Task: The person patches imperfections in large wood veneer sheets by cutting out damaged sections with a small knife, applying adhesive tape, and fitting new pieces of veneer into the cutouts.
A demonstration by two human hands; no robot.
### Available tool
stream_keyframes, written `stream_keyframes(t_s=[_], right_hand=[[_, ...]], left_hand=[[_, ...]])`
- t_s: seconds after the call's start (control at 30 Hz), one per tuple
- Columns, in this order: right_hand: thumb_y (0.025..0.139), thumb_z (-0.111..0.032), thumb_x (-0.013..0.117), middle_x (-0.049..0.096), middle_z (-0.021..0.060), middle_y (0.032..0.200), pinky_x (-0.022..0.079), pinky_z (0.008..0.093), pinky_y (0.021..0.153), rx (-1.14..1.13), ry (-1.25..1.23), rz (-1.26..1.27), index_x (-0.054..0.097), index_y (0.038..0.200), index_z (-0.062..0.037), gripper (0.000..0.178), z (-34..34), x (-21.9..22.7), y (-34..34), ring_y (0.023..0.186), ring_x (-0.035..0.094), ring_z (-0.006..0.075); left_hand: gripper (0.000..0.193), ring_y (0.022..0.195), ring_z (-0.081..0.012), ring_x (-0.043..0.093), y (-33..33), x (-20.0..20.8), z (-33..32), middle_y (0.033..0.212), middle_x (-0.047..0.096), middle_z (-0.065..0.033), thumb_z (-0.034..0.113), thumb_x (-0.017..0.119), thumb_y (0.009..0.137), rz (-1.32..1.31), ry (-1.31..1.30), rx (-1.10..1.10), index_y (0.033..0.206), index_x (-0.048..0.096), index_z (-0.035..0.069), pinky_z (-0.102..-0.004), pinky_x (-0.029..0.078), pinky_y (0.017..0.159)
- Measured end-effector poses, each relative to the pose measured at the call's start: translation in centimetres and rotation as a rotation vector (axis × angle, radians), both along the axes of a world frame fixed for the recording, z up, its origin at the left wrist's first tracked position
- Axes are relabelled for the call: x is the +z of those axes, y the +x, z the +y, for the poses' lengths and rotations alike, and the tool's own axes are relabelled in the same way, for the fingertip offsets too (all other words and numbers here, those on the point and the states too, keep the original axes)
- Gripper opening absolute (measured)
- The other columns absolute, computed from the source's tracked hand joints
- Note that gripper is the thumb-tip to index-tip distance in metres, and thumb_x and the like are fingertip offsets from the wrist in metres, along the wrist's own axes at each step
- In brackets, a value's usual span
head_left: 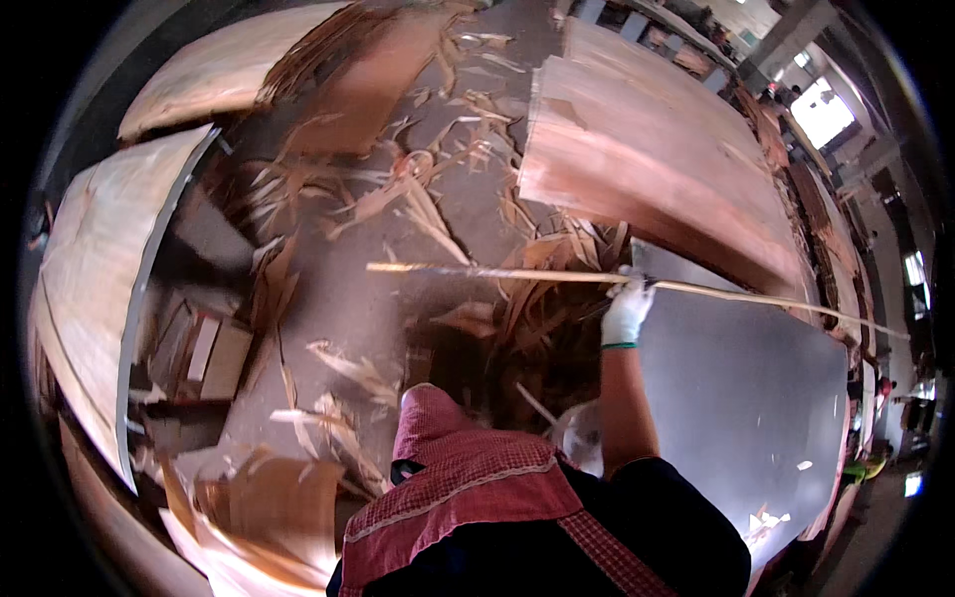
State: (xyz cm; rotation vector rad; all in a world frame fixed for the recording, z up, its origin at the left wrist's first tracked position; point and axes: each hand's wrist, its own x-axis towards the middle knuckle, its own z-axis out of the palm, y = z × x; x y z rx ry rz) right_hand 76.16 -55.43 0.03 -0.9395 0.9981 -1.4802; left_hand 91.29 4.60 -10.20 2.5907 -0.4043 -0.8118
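Crosswise, thin strip [517, 274] through right grip [627, 310]

Head view, left lens of a side-by-side fisheye pair, looked down from head height, twelve o'clock running away across the littered floor [333, 234]. Pink checked cloth [468, 478] sat closest, at six o'clock, with the right hand [627, 313] farther off toward three. Coverage reached a distant bright window [822, 111] at two o'clock, edges bending near the dark rim.
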Motion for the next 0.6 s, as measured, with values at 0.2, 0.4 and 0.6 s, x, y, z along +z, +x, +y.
stream_keyframes(t_s=[0.2, 0.4, 0.6], right_hand=[[0.096, -0.024, 0.058, 0.063, 0.0023, 0.085, 0.039, 0.0242, 0.050, -0.086, 0.075, 0.024, 0.053, 0.102, -0.0091, 0.017, -10.5, -5.0, 10.8, 0.056, 0.045, 0.0076], [0.097, -0.024, 0.057, 0.059, 0.0059, 0.110, 0.040, 0.0326, 0.090, -0.029, 0.266, 0.077, 0.051, 0.129, -0.0026, 0.039, -18.9, 0.1, 23.8, 0.096, 0.052, 0.0184], [0.099, -0.022, 0.049, 0.062, 0.0115, 0.104, 0.048, 0.0306, 0.078, -0.009, 0.233, 0.187, 0.057, 0.114, 0.0021, 0.030, -32.7, -1.4, 28.5, 0.088, 0.059, 0.0173]], left_hand=[[0.036, 0.104, -0.0321, 0.059, 15.2, 7.6, -22.4, 0.111, 0.061, -0.0189, 0.018, 0.061, 0.088, -0.106, -0.410, 0.022, 0.120, 0.057, 0.002, -0.0432, 0.037, 0.104], [0.057, 0.122, -0.0350, 0.048, 33.4, 14.7, -47.8, 0.131, 0.052, -0.0186, 0.026, 0.066, 0.086, -0.460, -0.458, -0.613, 0.134, 0.047, 0.003, -0.0466, 0.027, 0.112], [0.052, 0.095, -0.0332, 0.060, 45.6, 4.6, -62.7, 0.109, 0.060, -0.0163, 0.029, 0.056, 0.093, -0.016, -0.196, -0.892, 0.138, 0.041, 0.008, -0.0406, 0.048, 0.082]])
